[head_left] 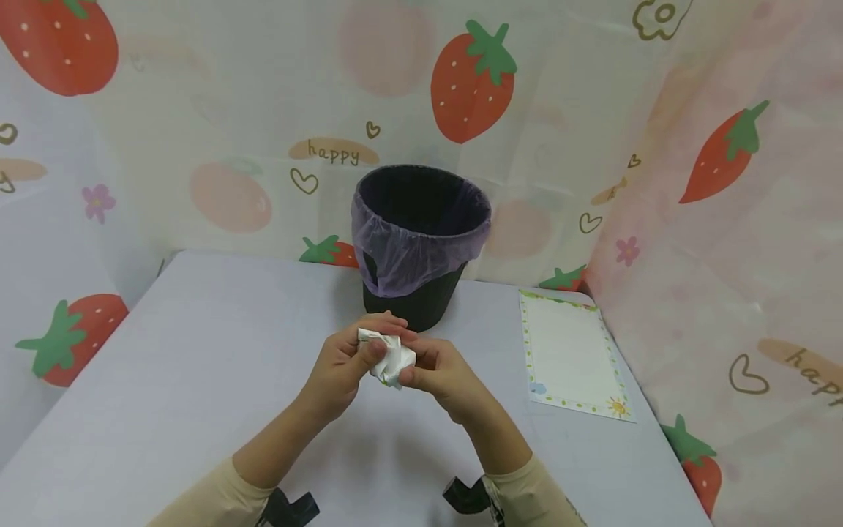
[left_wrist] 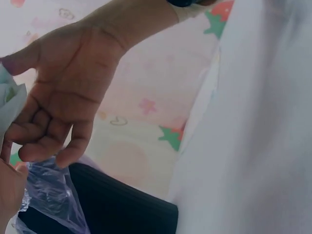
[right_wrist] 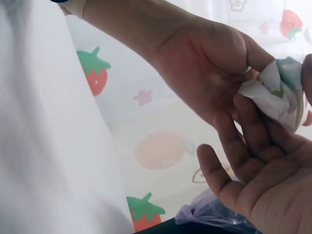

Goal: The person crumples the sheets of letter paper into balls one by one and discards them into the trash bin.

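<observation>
A small crumpled ball of white paper [head_left: 393, 360] with bits of green print is held between both hands, above the table. My left hand [head_left: 341, 366] grips its left side, the thumb lying across the front. From the other side my right hand [head_left: 451, 377] pinches it between thumb and fingers. In the left wrist view the right hand [left_wrist: 73, 83] faces me, while the paper [left_wrist: 9, 100] is cut off at the edge. The right wrist view has the left hand [right_wrist: 204, 61], the crumpled paper [right_wrist: 280, 92] and the right hand's fingers.
Behind the hands stands a black bin [head_left: 418, 304] lined with a purple plastic bag [head_left: 415, 252]. A flat white sheet with a decorated border [head_left: 569, 355] lies at the right on the white table [head_left: 197, 366]. Strawberry-printed cloth walls [head_left: 263, 88] enclose the back and sides.
</observation>
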### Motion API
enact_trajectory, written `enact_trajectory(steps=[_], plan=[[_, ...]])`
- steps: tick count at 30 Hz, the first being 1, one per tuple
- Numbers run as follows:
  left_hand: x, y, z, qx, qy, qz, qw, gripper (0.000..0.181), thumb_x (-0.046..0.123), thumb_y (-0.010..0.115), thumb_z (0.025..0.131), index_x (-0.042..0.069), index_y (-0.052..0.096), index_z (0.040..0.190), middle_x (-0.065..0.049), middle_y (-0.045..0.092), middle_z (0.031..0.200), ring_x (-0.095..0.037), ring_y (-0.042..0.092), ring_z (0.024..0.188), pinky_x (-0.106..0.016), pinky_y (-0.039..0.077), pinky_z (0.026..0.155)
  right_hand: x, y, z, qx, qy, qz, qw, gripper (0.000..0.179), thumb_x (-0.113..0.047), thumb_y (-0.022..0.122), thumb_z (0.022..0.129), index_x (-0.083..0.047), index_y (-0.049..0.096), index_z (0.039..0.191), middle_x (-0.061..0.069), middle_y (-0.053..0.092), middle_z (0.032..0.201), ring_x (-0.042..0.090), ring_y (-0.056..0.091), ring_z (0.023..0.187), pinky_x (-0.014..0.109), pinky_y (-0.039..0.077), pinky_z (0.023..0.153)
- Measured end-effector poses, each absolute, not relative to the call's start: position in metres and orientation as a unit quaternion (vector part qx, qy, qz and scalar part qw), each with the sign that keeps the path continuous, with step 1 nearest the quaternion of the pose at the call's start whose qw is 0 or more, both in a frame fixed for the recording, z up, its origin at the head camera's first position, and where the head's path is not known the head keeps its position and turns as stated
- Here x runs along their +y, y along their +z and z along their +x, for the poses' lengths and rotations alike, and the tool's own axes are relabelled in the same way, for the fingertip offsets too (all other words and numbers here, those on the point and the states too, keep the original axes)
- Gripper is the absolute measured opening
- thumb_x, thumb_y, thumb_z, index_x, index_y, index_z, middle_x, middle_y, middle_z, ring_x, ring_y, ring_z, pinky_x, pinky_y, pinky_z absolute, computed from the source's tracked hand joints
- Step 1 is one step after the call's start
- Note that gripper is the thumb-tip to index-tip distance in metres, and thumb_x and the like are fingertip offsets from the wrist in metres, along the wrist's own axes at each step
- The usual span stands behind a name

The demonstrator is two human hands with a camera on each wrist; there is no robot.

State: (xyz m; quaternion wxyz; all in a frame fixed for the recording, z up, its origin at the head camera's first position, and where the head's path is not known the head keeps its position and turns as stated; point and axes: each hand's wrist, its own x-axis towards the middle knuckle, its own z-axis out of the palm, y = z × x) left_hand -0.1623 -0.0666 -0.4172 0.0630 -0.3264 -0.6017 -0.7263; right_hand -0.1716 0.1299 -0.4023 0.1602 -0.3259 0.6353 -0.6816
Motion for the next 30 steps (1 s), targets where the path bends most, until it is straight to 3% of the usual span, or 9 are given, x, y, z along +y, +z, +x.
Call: enact_trajectory(steps=[4, 13, 17, 21, 24, 26, 30], plan=[[-0.066, -0.420, -0.164, -0.615, -0.692, -0.365, 0.098, 0.025, 0.010, 0.057, 0.104, 0.004, 0.067, 0.126, -0.010, 0.066, 0.131, -0.031, 0.045, 0.144, -0.038, 0.025, 0.126, 0.128, -0.401, -0.168, 0.641, -0.687, -0.306, 0.152, 0.090, -0.056, 0.081, 0.082, 0.022, 0.057, 0.122, -0.006, 0.071, 0.101, 0.009, 0.066, 0.088, 0.024, 0.059, 0.080], [-0.064, -0.413, -0.171, -0.638, -0.624, -0.431, 0.133, 0.035, 0.021, 0.052, 0.107, 0.008, 0.059, 0.139, -0.007, 0.064, 0.141, -0.029, 0.045, 0.142, -0.039, 0.022, 0.127, 0.121, -0.399, -0.160, 0.625, -0.717, -0.290, 0.111, 0.082, -0.050, 0.081, 0.085, 0.020, 0.056, 0.120, -0.005, 0.072, 0.101, 0.008, 0.067, 0.088, 0.022, 0.058, 0.077], [-0.067, -0.412, -0.173, -0.678, -0.601, -0.407, 0.121, 0.056, 0.049, 0.046, 0.104, 0.013, 0.052, 0.146, -0.004, 0.058, 0.148, -0.025, 0.045, 0.143, -0.034, 0.034, 0.121, 0.119, -0.401, -0.163, 0.633, -0.723, -0.265, 0.082, 0.059, -0.047, 0.081, 0.086, 0.007, 0.064, 0.105, -0.007, 0.069, 0.090, 0.009, 0.062, 0.082, 0.022, 0.053, 0.073], [-0.066, -0.413, -0.170, -0.734, -0.586, -0.321, 0.125, 0.081, 0.068, 0.056, 0.088, 0.018, 0.046, 0.151, 0.002, 0.056, 0.150, -0.019, 0.053, 0.137, -0.044, 0.045, 0.112, 0.117, -0.402, -0.166, 0.645, -0.729, -0.225, 0.034, 0.053, -0.049, 0.081, 0.083, -0.001, 0.067, 0.099, -0.006, 0.066, 0.085, 0.009, 0.059, 0.081, 0.023, 0.051, 0.073], [-0.063, -0.415, -0.165, -0.765, -0.564, -0.277, 0.139, 0.096, 0.060, 0.076, 0.078, 0.017, 0.040, 0.156, 0.004, 0.055, 0.150, -0.018, 0.054, 0.135, -0.052, 0.045, 0.112, 0.117, -0.403, -0.166, 0.650, -0.732, -0.202, 0.006, 0.061, -0.048, 0.081, 0.082, 0.007, 0.068, 0.107, -0.004, 0.069, 0.089, 0.009, 0.061, 0.083, 0.022, 0.053, 0.073], [-0.062, -0.415, -0.162, -0.783, -0.538, -0.270, 0.157, 0.103, 0.049, 0.085, 0.075, 0.017, 0.036, 0.160, 0.004, 0.053, 0.153, -0.018, 0.052, 0.137, -0.050, 0.045, 0.112, 0.116, -0.402, -0.166, 0.657, -0.728, -0.198, 0.004, 0.065, -0.045, 0.080, 0.084, 0.012, 0.068, 0.111, -0.002, 0.070, 0.089, 0.009, 0.062, 0.082, 0.022, 0.054, 0.072], [-0.062, -0.413, -0.160, -0.806, -0.480, -0.281, 0.204, 0.105, 0.032, 0.090, 0.076, 0.016, 0.031, 0.162, 0.001, 0.047, 0.158, -0.020, 0.046, 0.143, -0.043, 0.043, 0.115, 0.118, -0.399, -0.165, 0.680, -0.702, -0.209, 0.030, 0.059, -0.041, 0.075, 0.090, 0.015, 0.068, 0.109, -0.004, 0.071, 0.084, 0.009, 0.064, 0.079, 0.023, 0.055, 0.071]])
